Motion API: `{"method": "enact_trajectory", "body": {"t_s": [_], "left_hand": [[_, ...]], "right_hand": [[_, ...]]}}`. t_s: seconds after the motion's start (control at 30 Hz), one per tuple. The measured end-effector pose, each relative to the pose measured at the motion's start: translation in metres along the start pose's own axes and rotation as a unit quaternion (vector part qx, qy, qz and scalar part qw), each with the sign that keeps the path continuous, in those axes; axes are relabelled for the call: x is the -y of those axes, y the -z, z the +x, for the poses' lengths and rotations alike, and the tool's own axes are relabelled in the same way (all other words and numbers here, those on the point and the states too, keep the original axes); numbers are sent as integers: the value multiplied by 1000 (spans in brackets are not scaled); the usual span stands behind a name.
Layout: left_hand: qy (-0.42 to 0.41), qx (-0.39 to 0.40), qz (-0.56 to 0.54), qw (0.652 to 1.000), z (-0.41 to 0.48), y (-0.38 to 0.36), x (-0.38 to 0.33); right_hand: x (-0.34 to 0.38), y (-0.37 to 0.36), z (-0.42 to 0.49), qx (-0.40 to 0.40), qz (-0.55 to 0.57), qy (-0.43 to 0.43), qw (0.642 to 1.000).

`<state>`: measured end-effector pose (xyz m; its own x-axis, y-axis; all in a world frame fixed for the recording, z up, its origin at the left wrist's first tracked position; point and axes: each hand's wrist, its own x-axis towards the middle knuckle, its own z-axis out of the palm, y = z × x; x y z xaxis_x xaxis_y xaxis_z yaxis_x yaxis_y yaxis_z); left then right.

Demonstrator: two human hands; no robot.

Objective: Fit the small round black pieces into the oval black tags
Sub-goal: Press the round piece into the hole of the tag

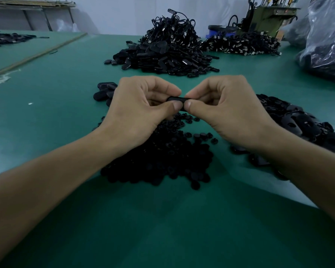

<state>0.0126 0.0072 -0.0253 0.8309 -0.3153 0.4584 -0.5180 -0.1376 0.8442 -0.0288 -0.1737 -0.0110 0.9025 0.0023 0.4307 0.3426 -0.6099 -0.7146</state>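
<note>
Dim, cool, even light falls from above; shadows stay soft. Wide-angle distortion bends the table (46,117) edges. Dark piles lose detail, and the background is slightly soft.

Both bare forearms reach in from the lower corners and meet at the middle. The left grip (141,107) and right grip (226,109) face each other, fingers (159,88) curled — thumbs nearly touching below, forefingers above — pinching a tag (177,99) between them, the other fingers tucked in.
</note>
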Motion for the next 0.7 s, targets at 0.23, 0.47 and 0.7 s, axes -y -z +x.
{"method": "enact_trajectory", "body": {"t_s": [0.23, 0.47, 0.7], "left_hand": [[1, 8, 3, 1000, 0, 2, -4], [6, -12, 46, 999, 2, 3, -2], [17, -126, 102, 987, 11, 26, 14]], "right_hand": [[1, 0, 0, -1, 13, -11, 1000], [0, 0, 2, 28, 4, -10, 1000], [-6, 14, 3, 5, -236, -8, 972]]}}
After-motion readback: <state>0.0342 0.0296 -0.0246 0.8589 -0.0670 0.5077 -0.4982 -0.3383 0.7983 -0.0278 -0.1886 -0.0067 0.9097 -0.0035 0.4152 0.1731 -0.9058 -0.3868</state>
